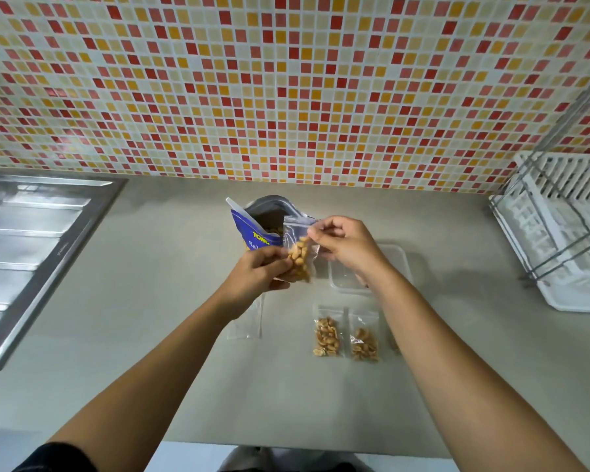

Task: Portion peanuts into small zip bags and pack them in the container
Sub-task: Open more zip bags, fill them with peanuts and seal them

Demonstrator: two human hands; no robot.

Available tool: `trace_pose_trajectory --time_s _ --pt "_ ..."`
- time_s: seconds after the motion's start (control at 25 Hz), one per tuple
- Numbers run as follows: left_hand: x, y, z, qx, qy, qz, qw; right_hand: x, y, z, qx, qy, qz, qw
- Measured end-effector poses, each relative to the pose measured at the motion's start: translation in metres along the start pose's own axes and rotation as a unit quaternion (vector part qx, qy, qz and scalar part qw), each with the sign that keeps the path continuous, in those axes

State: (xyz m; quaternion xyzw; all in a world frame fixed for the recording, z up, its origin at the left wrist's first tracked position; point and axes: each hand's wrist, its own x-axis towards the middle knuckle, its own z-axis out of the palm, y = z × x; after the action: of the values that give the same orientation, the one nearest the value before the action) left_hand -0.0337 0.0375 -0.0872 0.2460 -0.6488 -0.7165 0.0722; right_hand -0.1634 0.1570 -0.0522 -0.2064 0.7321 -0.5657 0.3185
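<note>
The left hand (256, 267) was curled round the lower half of a small zip bag (300, 233), thumb in front and fingers behind, holding it upright above the counter (150, 301). The right hand (344, 247) pinched the top edge of the same bag between thumb and fingertips at the zip strip, its other fingers loosely bent. Peanuts (298, 258) filled the bag's lower part; whether the strip was sealed could not be told.

Nearest the person, two filled bags (327, 335) lay flat side by side on the counter, just left of the right forearm. A third seemed to lie beside them, mostly hidden by that arm. To their left, partly under the left wrist, lay an empty bag (246, 321), clear and flat.

Beyond the filled bags stood the clear container (397, 258), lidless, with the right wrist crossing above it; nothing could be made out inside it. Farther back, behind the hands, the blue peanut pouch (252, 229) stood open, its mouth gaping toward the camera with peanuts showing inside.

A steel sink (31, 240) drainboard ran along the counter's left side, and a white dish rack (566, 233) sat at the far right. A wall (286, 80) of small red, orange and cream tiles rose behind.
</note>
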Motion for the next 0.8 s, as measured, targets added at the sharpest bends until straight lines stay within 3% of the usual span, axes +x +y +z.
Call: trace_pose_trajectory --time_s 0.24,0.44,0.64,0.8 --pt "0.000 -0.045 0.005 0.056 -0.003 -0.069 0.996 0.005 0.049 0.006 -0.018 -0.009 0.054 0.998" --pt "-0.010 -0.094 0.009 0.034 0.030 -0.184 0.982 0.007 0.110 0.021 -0.209 0.017 0.049 0.977" --pt "-0.016 -0.114 0.020 0.228 0.087 -0.134 0.961 0.003 0.142 0.035 -0.370 0.066 0.046 0.926" --pt "-0.016 -0.122 0.024 0.357 0.071 -0.105 0.925 0.000 0.150 0.040 -0.449 0.066 -0.013 0.891"
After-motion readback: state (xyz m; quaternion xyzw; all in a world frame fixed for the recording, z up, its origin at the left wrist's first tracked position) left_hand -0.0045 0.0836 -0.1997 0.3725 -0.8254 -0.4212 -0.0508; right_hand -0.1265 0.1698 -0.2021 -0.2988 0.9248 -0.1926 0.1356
